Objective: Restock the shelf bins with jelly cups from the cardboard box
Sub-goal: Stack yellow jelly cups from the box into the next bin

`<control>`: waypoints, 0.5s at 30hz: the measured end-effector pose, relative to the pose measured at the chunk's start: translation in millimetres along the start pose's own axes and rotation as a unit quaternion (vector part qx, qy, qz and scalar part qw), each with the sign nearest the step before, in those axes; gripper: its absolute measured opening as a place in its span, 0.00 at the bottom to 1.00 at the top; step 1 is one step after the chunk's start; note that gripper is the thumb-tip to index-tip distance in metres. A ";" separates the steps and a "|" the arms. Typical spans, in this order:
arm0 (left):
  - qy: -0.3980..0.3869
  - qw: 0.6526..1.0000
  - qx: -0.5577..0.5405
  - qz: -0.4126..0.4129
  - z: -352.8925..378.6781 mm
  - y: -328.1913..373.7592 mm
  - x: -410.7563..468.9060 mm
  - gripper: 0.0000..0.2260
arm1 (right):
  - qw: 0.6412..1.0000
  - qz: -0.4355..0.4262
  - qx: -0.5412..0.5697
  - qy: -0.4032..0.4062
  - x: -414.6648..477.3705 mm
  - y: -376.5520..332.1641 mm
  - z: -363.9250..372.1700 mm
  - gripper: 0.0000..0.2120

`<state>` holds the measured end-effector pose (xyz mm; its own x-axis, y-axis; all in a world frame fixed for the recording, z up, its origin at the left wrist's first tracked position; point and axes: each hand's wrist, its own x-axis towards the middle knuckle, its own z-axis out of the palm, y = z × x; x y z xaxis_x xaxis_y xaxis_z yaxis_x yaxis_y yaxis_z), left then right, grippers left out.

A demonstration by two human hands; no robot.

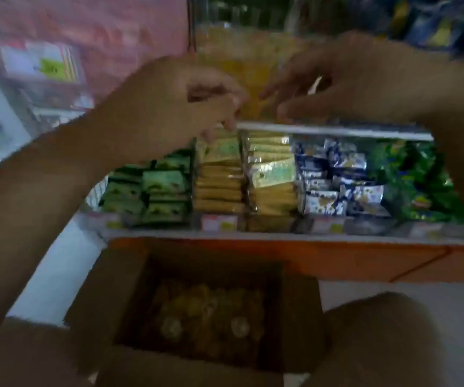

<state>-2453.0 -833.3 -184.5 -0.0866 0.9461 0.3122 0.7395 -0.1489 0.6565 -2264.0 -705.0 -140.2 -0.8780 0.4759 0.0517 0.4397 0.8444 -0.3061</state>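
The picture is blurred by motion. An open cardboard box (108, 289) sits low in front of me, with yellow jelly cups (205, 311) dim at its bottom. Above the snack shelf stands a clear bin (225, 51) holding yellow jelly cups (253, 71). Both my hands are raised at this bin's front. My left hand (175, 107) has its fingers curled down at the bin's lower edge, and the blur hides whether it holds anything. My right hand (336, 79) reaches in from the right with loosely spread fingers, and nothing shows in it.
Below the hands, a shelf (281, 236) carries rows of green packs (155, 191), tan wafer packs (219, 185), blue-white sachets (336, 180) and green bags (420, 177). Pink packs (85, 32) fill the upper left. An orange base (336, 261) runs behind the box. My knee (387, 339) is at lower right.
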 end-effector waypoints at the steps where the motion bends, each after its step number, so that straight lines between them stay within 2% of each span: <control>1: -0.046 0.997 -0.029 -0.048 13.8 -17.9 -23.3 0.08 | 0.998 0.006 0.010 -0.061 -6.9 -2.8 27.7 0.13; 4: -0.229 0.953 -0.022 -0.198 71.4 -86.7 -88.4 0.06 | 0.973 0.014 0.042 -0.225 -18.4 1.3 137.8 0.16; 7: -0.329 0.909 0.011 -0.255 129.8 -152.1 -136.1 0.11 | 0.930 0.051 0.073 -0.356 -22.4 16.4 258.6 0.16; 9: -0.341 0.888 0.012 -0.307 161.0 -185.4 -159.3 0.14 | 0.904 0.102 0.114 -0.399 -26.4 29.6 329.4 0.16; 12: -0.341 0.854 -0.030 -0.391 196.5 -222.2 -187.6 0.15 | 0.870 0.235 0.195 -0.387 -38.6 50.4 410.6 0.15; 15: -0.302 0.830 -0.099 -0.459 221.6 -257.0 -205.4 0.14 | 0.865 0.292 0.189 -0.363 -42.4 73.8 473.2 0.20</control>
<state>-2477.4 -925.6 -569.5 -0.1583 0.6499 -0.7434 0.4170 0.7264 0.5463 -2283.9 -779.3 -614.8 -0.4756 0.3989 -0.7840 0.8749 0.3070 -0.3745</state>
